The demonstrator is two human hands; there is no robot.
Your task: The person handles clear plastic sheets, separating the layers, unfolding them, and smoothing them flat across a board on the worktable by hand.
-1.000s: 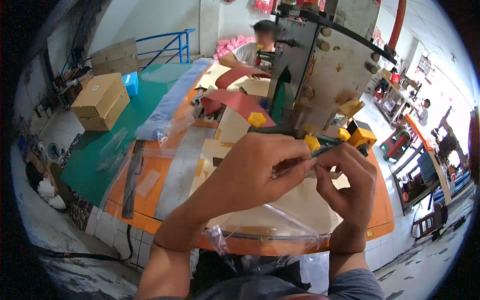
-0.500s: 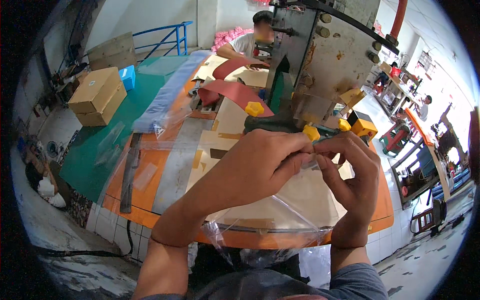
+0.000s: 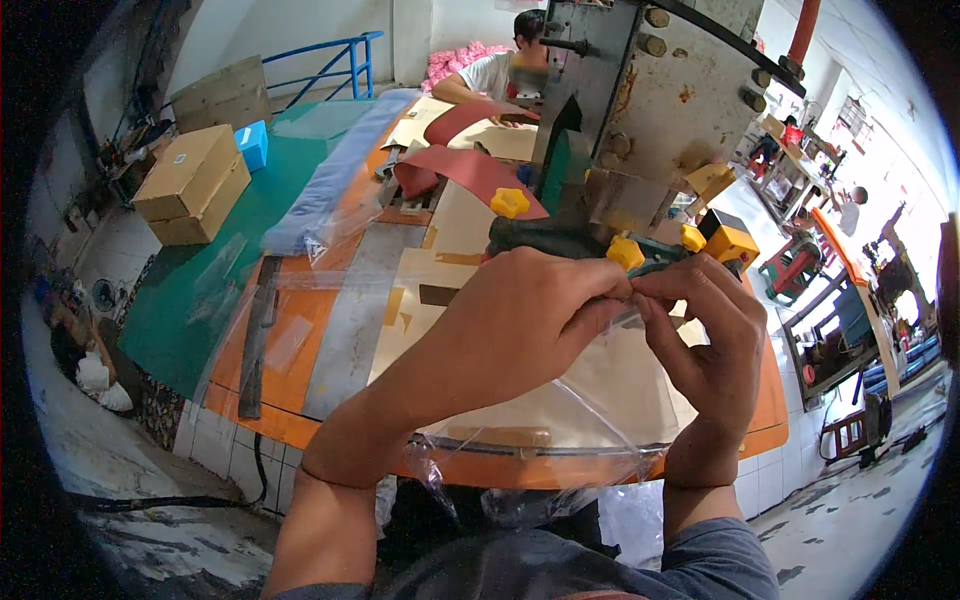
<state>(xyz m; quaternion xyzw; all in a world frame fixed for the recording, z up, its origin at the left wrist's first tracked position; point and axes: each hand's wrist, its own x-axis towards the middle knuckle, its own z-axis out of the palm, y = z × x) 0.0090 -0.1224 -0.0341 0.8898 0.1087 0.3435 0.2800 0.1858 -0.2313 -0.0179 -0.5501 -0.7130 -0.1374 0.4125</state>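
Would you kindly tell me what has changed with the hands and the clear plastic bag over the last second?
Very little. Both hands, the left hand and the right hand, have kept pinching the top edge of the clear plastic bag together in front of the machine; the fingertips only shifted slightly. Nothing was picked up or released. The cardboard box and the other person at the far end stayed put.

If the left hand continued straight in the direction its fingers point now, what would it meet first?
The left hand points right, and its fingertips already meet the right hand over the clear bag. It would press into those fingers first; depth looks equal.
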